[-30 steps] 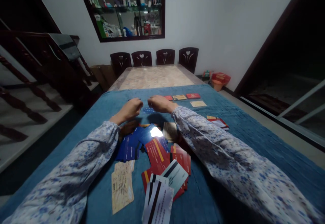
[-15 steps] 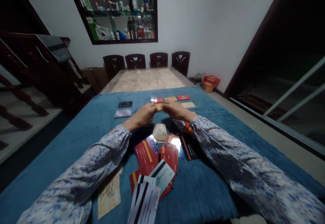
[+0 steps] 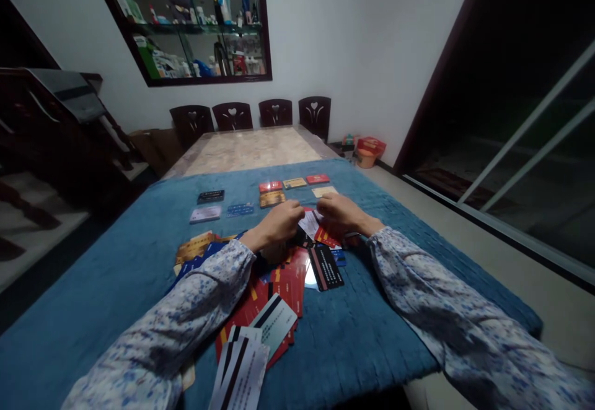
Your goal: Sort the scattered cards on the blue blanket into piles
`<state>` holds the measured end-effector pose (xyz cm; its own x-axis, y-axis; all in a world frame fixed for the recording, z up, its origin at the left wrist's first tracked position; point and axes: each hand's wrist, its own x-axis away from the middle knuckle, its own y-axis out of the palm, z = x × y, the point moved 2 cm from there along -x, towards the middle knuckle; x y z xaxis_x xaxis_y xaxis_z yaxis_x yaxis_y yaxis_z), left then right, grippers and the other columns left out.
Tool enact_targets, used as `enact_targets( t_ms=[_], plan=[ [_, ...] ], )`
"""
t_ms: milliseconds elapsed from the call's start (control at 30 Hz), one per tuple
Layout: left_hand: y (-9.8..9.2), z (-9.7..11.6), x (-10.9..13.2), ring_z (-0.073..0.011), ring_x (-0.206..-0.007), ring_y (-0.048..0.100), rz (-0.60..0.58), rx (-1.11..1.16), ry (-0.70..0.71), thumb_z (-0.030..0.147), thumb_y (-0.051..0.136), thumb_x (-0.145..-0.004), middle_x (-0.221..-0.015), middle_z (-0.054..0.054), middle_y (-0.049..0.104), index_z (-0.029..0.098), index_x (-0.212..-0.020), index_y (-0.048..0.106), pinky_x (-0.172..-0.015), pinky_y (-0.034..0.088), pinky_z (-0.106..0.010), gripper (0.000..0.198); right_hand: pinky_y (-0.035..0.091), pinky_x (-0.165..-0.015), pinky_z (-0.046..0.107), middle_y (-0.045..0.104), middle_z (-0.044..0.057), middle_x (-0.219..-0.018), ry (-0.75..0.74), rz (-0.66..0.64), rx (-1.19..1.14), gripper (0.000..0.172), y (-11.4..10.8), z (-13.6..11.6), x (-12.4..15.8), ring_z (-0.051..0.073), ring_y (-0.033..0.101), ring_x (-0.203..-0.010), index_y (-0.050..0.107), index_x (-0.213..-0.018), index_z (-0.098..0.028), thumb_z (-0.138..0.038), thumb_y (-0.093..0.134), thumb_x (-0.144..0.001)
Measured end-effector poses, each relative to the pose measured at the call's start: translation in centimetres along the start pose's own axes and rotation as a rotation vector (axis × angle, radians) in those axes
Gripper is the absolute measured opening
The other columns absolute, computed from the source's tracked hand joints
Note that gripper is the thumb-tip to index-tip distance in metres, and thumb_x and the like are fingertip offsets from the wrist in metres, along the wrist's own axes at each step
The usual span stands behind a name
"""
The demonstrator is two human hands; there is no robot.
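Observation:
My left hand [image 3: 282,221] is closed, its fingers bent above the loose cards at the middle of the cloth. My right hand [image 3: 344,213] is closed too, a short way to the right. Between and below them lie a white card [image 3: 308,225] and red-and-yellow cards [image 3: 328,236]; whether the fingers grip any is hidden. A black card with a pinkish stripe [image 3: 326,267] lies nearer me. Red cards [image 3: 290,286] spread out under my left forearm, with white striped cards [image 3: 244,373] on top at the front.
Beyond my hands lie a gold card [image 3: 272,199], a yellow card [image 3: 294,183], a red stack [image 3: 318,179] and a cream card [image 3: 321,192]. At left are a black stack [image 3: 211,196], a lilac stack [image 3: 205,214], blue cards [image 3: 240,210] and gold cards [image 3: 193,250].
Both hands have drawn back from the far row towards the loose cards and moved apart slightly. The gold card now shows uncovered in front of the red stack. The view has turned right.

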<state>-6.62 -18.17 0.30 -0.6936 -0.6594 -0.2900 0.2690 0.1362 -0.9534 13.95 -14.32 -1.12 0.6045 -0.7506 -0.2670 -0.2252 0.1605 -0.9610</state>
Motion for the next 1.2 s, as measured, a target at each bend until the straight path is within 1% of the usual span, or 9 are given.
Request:
enact_targets(
  t_ms=[67,200,333,433,533,667,800,1000,1200],
  plan=[
    [0.6,0.8,-0.6,-0.0214,-0.089,0.06,-0.037,-0.001,0.026,0.003,0.052,-0.087,-0.097,-0.011,0.066,0.016,-0.086,0.068,-0.079,0.049,-0.032,0.02,0.039,-0.07,0.027,0.068,0.008,-0.095,-0.004,0.01,-0.024,0.011,0.4,1.0,1.0,0.017,0.059,-0.083,0.074,-0.094,-0.018,-0.018,0.063,-0.093],
    [1.8,2.6,-1.5,-0.0234,-0.101,0.06,-0.064,0.05,0.156,0.004,0.057,-0.084,-0.106,-0.012,0.069,0.016,-0.095,0.069,-0.091,0.049,-0.036,0.02,0.043,-0.073,0.027,0.068,0.008,-0.096,0.002,0.037,-0.047,0.008,1.0,2.5,2.5,0.018,0.06,-0.088,0.073,-0.093,-0.018,-0.016,0.066,-0.091],
    [2.6,4.0,-1.7,-0.0232,-0.106,0.058,-0.1,0.074,0.257,0.002,0.055,-0.083,-0.112,-0.009,0.071,0.019,-0.098,0.07,-0.097,0.046,-0.04,0.028,0.048,-0.08,0.031,0.069,0.01,-0.097,-0.076,0.082,-0.139,0.011,1.4,2.9,3.4,0.021,0.061,-0.094,0.075,-0.094,-0.019,-0.013,0.066,-0.091],
    [2.7,4.3,-1.5,-0.0242,-0.113,0.056,-0.144,0.077,0.306,0.004,0.053,-0.085,-0.114,-0.008,0.073,0.02,-0.098,0.071,-0.101,0.043,-0.042,0.028,0.05,-0.085,0.035,0.071,0.011,-0.102,-0.152,0.092,-0.199,0.016,1.5,2.9,3.6,0.021,0.06,-0.094,0.076,-0.097,-0.019,-0.012,0.063,-0.092],
    [2.4,4.0,-1.2,-0.0255,-0.116,0.054,-0.165,0.063,0.286,0.005,0.053,-0.086,-0.115,-0.008,0.073,0.02,-0.096,0.071,-0.102,0.04,-0.043,0.025,0.051,-0.089,0.039,0.073,0.012,-0.108,-0.183,0.081,-0.216,0.025,1.9,2.9,3.6,0.023,0.06,-0.097,0.077,-0.106,-0.018,-0.009,0.061,-0.089],
    [1.8,3.2,-0.8,-0.026,-0.117,0.053,-0.169,0.032,0.213,0.004,0.051,-0.084,-0.116,-0.009,0.074,0.019,-0.1,0.073,-0.102,0.04,-0.045,0.032,0.052,-0.091,0.041,0.074,0.014,-0.111,-0.16,0.079,-0.2,0.036,2.2,3.1,3.7,0.025,0.06,-0.102,0.077,-0.112,-0.017,-0.003,0.061,-0.083],
    [1.6,2.7,-0.5,-0.0261,-0.115,0.053,-0.173,0.01,0.15,0.008,0.051,-0.087,-0.116,-0.012,0.072,0.018,-0.098,0.074,-0.099,0.041,-0.043,0.027,0.051,-0.093,0.042,0.074,0.013,-0.114,-0.18,0.07,-0.203,0.037,2.1,3.2,3.8,0.025,0.059,-0.103,0.077,-0.113,-0.017,-0.004,0.062,-0.082],
    [1.8,2.5,-0.3,-0.0261,-0.111,0.055,-0.16,0.03,0.093,0.029,0.048,-0.101,-0.118,-0.014,0.07,0.016,-0.098,0.072,-0.096,0.043,-0.042,0.027,0.05,-0.097,0.046,0.074,0.013,-0.114,-0.198,0.051,-0.231,0.021,1.0,2.6,4.2,0.026,0.059,-0.105,0.078,-0.108,-0.019,-0.024,0.064,-0.094],
    [2.1,2.0,-0.3,-0.0264,-0.115,0.056,-0.163,0.053,0.036,0.033,0.054,-0.1,-0.12,-0.011,0.069,0.017,-0.101,0.071,-0.097,0.042,-0.042,0.023,0.048,-0.1,0.046,0.072,0.014,-0.117,-0.181,-0.014,-0.235,0.031,0.5,2.2,4.6,0.027,0.059,-0.108,0.077,-0.116,-0.018,-0.037,0.07,-0.092]
  ],
)
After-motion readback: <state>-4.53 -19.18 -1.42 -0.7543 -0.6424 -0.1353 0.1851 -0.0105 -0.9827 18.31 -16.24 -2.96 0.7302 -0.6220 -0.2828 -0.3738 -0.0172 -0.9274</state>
